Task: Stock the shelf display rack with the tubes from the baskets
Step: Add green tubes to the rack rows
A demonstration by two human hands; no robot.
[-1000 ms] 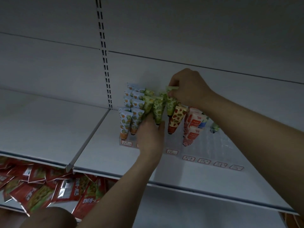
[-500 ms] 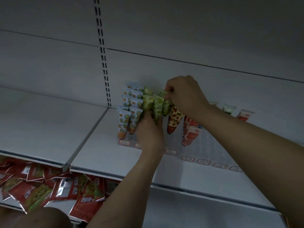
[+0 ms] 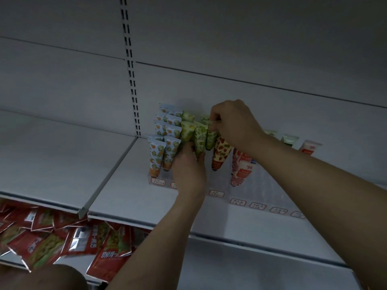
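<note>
A clear tiered display rack [image 3: 261, 185] stands on the white shelf [image 3: 125, 195], against the back wall. Orange-print tubes [image 3: 155, 155] fill its left columns, green-print tubes [image 3: 200, 139] stand beside them, then a strawberry tube [image 3: 221, 153] and red-and-white tubes [image 3: 240, 170]. My left hand [image 3: 189, 166] grips the lower ends of the green tubes from the front. My right hand [image 3: 232, 122] pinches the top of a green tube [image 3: 211, 138] at the back of the rack. No basket is in view.
Three more tubes [image 3: 290, 140] stand at the rack's back right. Price labels [image 3: 256, 205] line the rack's front edge. Red snack packets [image 3: 62, 237] lie piled on the shelf below at left. A slotted upright [image 3: 130, 80] runs up the back wall.
The view has shifted slightly. My right hand has lowered its green tube further into the rack, and my left hand has stayed on the green tubes.
</note>
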